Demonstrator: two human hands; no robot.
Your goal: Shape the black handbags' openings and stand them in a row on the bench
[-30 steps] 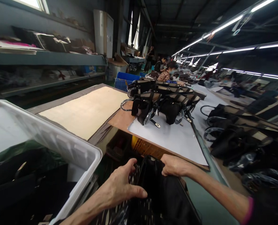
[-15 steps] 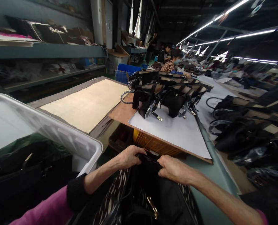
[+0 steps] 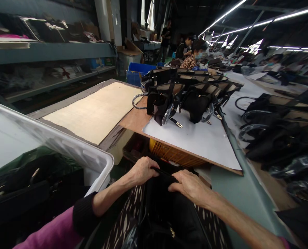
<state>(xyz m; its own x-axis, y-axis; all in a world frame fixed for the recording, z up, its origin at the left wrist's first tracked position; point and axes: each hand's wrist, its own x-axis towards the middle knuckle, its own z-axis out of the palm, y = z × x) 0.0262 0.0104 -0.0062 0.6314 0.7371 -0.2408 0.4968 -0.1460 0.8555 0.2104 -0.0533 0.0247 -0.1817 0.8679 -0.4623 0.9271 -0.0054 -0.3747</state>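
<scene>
A black bag [image 3: 173, 211] rests on my lap over patterned cloth, with a gold metal fitting [image 3: 172, 232] on its near side. My left hand [image 3: 143, 170] pinches the far edge of the bag, thumb and fingers closed on the black fabric. A short way to the right, my right hand [image 3: 189, 185] grips the same edge between thumb and fingers. The stretch of edge between the two hands is dark. Clear plastic wrapping [image 3: 130, 238] shows at the bag's lower left.
A white plastic bin [image 3: 102, 162] with black pieces stands at my left. Ahead, several black bags [image 3: 197, 103] with wrapped handles sit on a white sheet [image 3: 195, 138]. More bags [image 3: 275, 138] lie at right. A yellow crate [image 3: 174, 152] is under the board. Co-workers sit farther back.
Both hands stay on the bag's edge, and my right hand has shifted slightly left. The bag's gold fitting has changed its angle. My view has turned a little.
</scene>
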